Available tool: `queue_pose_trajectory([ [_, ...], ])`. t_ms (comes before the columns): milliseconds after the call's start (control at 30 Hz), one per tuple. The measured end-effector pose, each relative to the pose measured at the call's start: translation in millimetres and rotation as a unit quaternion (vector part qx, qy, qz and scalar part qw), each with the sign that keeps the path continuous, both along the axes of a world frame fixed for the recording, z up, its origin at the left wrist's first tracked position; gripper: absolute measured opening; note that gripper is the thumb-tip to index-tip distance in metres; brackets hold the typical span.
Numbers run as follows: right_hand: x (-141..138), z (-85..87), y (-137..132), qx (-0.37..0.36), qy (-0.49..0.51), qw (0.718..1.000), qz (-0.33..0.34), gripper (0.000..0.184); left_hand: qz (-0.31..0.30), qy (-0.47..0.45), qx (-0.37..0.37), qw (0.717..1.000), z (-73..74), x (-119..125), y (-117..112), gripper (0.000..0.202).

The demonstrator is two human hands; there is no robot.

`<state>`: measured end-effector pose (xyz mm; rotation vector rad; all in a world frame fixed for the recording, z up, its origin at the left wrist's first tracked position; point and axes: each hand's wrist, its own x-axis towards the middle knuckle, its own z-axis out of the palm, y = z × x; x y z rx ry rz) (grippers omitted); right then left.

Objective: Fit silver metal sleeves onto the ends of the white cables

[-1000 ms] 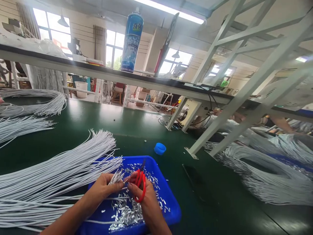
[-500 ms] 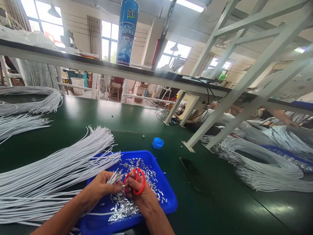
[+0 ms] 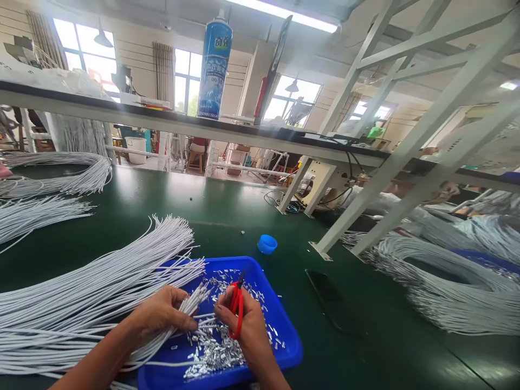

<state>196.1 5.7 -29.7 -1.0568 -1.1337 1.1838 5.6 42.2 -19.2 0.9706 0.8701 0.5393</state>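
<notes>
- The left hand (image 3: 164, 314) is over the tray's (image 3: 289, 346) near-left corner, its grip clenched round a small bunch of wires (image 3: 194, 302).
- The bunch's cut ends fan out past the thumb, pointing across the tray towards the right hand (image 3: 248, 329).
- The right hand is over the middle of the tray, its grip closed through the red handles of the scissors (image 3: 237, 313).
- The scissors stand nearly upright, with the dark blades pointing away from the person. The blade tips look closed, but they are too small to be sure.
- One wire runs level from the left hand to just beside the right thumb.
- Clippings (image 3: 215, 351), small silver bits, lie heaped in the tray under both hands and scatter towards its far wall.
- The rest of the wires stretch left from the tray in a broad sheaf (image 3: 93, 292) that lies flat on the green counter (image 3: 211, 208). Some ends lie over the tray's left rim.
- A blue cap (image 3: 267, 244) sits on the counter just beyond the tray's far-right corner.
- A dark phone (image 3: 327, 292) lies flat to the right of the tray, near it but apart.
- A big wire coil (image 3: 447, 292) lies well to the right of the tray, past the white frame (image 3: 390, 181).
- More wire loops (image 3: 65, 176) lie far to the left, beyond the sheaf.
- A blue spray can (image 3: 214, 65) stands upright on the shelf (image 3: 162, 120) well behind the tray.
</notes>
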Motion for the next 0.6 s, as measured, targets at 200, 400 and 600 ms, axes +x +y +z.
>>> queue_pose_trajectory([
  [200,-16,-9.8,-2,-0.017,0.005,1.000,0.021,0.031,0.027,-0.016,0.038,0.999,-3.0,8,-9,0.025],
  [400,-26,-11.5,-5,-0.064,0.056,0.996,0.006,0.035,0.001,-0.015,0.036,0.999,0.1,6,-11,0.021],
  [600,-22,-24.9,-3,-0.056,0.029,0.997,0.053,0.031,0.060,-0.022,0.090,0.994,2.3,4,-9,0.024],
])
